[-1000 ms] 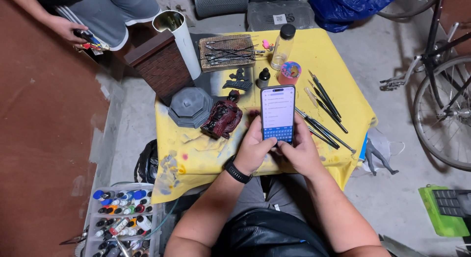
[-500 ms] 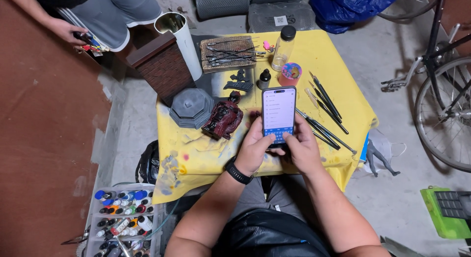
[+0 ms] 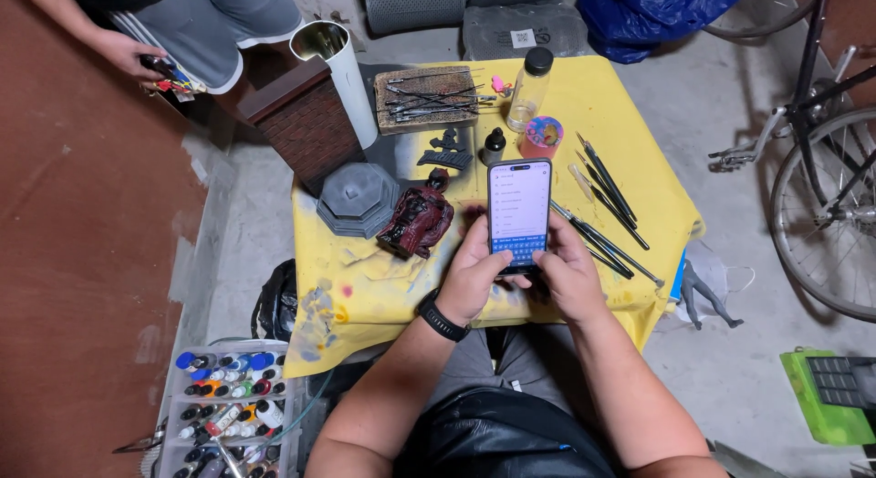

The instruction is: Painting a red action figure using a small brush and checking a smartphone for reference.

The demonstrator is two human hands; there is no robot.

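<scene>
The yellow-covered table carries a grey octagonal base, a dark red painted figurine and loose brushes. Above its near edge, left hand and right hand both clasp a smartphone, thumbs on its keyboard; keeping it upright, clear of the paint smears, seems wise

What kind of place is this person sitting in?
Probably a home garage or hobby corner used for painting models: a paint-stained yellow table with brushes, a dark red figurine, a box of paint bottles, and a bicycle nearby.
</scene>
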